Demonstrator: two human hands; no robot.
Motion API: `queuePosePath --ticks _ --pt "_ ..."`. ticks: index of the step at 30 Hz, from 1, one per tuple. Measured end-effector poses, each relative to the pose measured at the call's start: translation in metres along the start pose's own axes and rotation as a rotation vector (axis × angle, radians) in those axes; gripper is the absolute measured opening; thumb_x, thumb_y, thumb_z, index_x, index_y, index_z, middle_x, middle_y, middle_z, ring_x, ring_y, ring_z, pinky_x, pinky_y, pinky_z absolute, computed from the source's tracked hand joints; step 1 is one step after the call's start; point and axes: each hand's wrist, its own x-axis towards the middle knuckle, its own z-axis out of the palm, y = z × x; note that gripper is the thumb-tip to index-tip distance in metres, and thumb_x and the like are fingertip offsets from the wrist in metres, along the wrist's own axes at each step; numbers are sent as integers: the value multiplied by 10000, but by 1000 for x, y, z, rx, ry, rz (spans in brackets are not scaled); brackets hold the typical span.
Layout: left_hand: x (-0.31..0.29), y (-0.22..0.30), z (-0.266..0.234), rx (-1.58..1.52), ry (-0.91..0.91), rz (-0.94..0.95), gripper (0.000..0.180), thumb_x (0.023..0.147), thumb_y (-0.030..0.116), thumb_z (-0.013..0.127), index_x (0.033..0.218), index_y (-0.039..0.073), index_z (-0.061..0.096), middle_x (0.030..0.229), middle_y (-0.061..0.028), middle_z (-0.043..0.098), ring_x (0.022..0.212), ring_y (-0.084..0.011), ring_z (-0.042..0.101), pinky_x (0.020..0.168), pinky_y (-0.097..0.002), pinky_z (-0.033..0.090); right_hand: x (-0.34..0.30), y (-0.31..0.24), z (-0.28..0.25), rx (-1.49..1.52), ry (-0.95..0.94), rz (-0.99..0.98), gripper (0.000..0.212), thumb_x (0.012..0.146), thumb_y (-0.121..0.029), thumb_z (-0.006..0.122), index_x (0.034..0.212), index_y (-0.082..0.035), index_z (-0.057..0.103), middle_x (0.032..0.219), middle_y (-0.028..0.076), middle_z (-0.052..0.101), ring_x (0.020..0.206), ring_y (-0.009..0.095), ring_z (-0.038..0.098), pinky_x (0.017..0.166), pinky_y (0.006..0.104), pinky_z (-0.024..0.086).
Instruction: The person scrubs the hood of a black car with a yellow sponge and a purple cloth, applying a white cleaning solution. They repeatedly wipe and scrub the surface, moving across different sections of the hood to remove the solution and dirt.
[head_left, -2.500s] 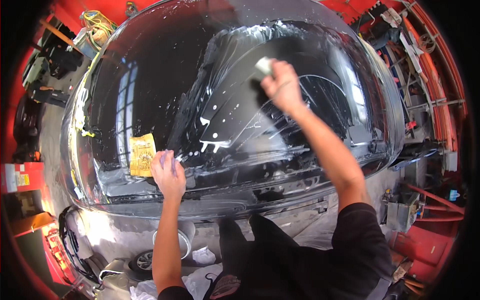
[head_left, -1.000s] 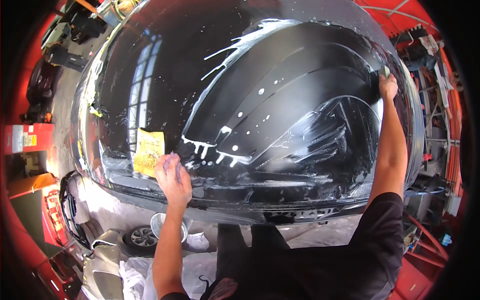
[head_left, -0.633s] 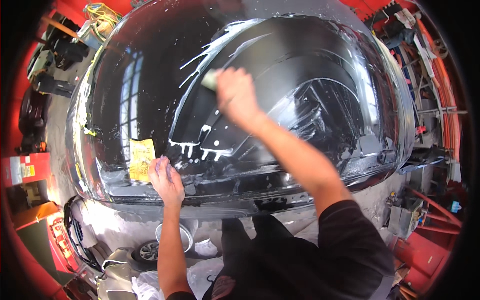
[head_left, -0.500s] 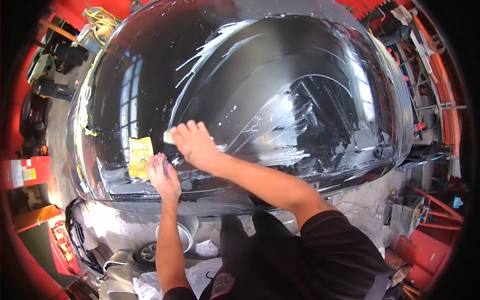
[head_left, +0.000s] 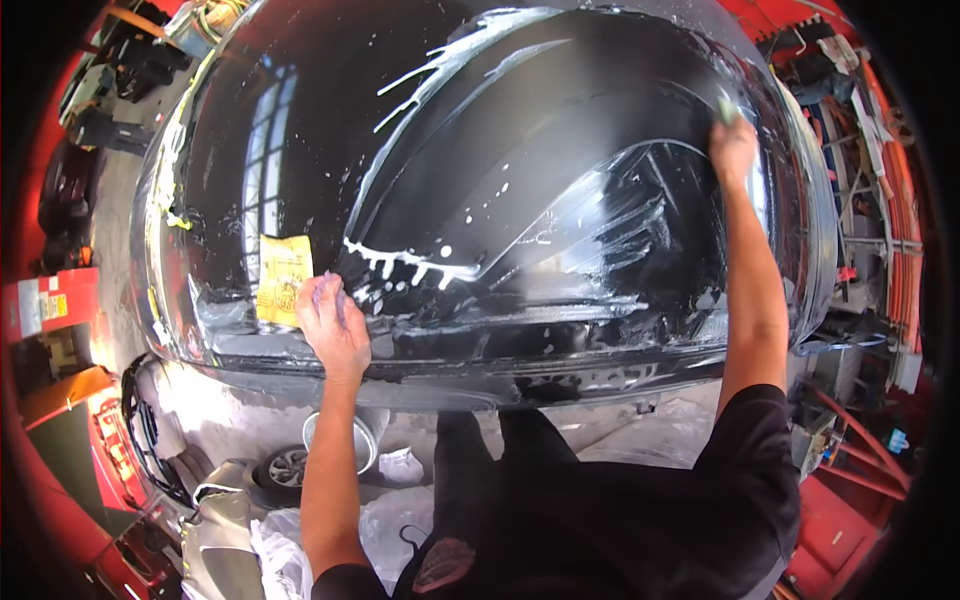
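Observation:
A glossy black car body panel (head_left: 300, 130) fills the upper middle, streaked with milky white liquid (head_left: 440, 265). Out at the panel's right side, my right hand (head_left: 735, 150) is closed on a small pale green block (head_left: 726, 110) pressed to the surface; motion blurs both slightly. My left hand (head_left: 335, 325) rests near the panel's lower left edge with curled fingers. Something purple shows between and on those fingers, too small to name. Beside them lies a yellow printed paper sheet (head_left: 284, 275), flat on the panel and touching or nearly touching the fingertips.
Below the panel stand a white bucket (head_left: 368, 445), a wheel (head_left: 285, 468) and crumpled clear plastic sheeting (head_left: 385, 520) on the floor. Red metal stands (head_left: 860, 450) and a cluttered rack (head_left: 880, 200) line the right. An orange and red cabinet (head_left: 70, 400) is at the left.
My right hand has swept the pale green block from the panel's left middle far to the right. A dripping white line shows where it was. My left hand stays beside the yellow sheet.

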Motion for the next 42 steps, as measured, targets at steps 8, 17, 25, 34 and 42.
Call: queuePosePath --ticks 8,17,25,34,42 --pt "4 -5 3 -101 80 -51 379 962 86 646 1335 18 670 1366 -224 578 1256 -440 563 1092 -540 441 -164 -449 -144 527 -264 -403 382 812 -69 666 1180 29 633 908 171 613 842 349 609 727 498 486" --pt "5 -8 -3 -48 106 -39 355 961 63 639 1310 10 669 1345 -219 577 1246 -414 569 1081 -505 453 -112 -293 -152 637 -116 -81 250 881 -110 746 1100 -15 673 1014 199 663 898 363 650 804 479 553" --pt "-1 -8 1 -19 58 -15 385 930 91 664 1311 39 686 1348 -206 584 1251 -413 558 1070 -522 436 -74 -4 -63 -79 -40 47 298 906 -206 702 1096 24 710 1085 288 740 976 486 725 886 563 579" --pt "6 -5 6 -312 165 -135 328 985 62 628 1304 -1 670 1362 -213 560 1244 -404 569 1086 -507 454 -223 -500 -190 545 -255 -362 534 754 -38 726 1265 44 593 1027 189 610 916 385 584 795 519 466" --pt "9 -44 -27 -170 150 62 330 969 21 629 1292 -14 683 1336 -202 572 1226 -381 586 1063 -479 494 -175 -346 -188 608 -142 7 373 893 -147 751 1216 21 672 1098 254 699 1003 440 682 901 502 560"
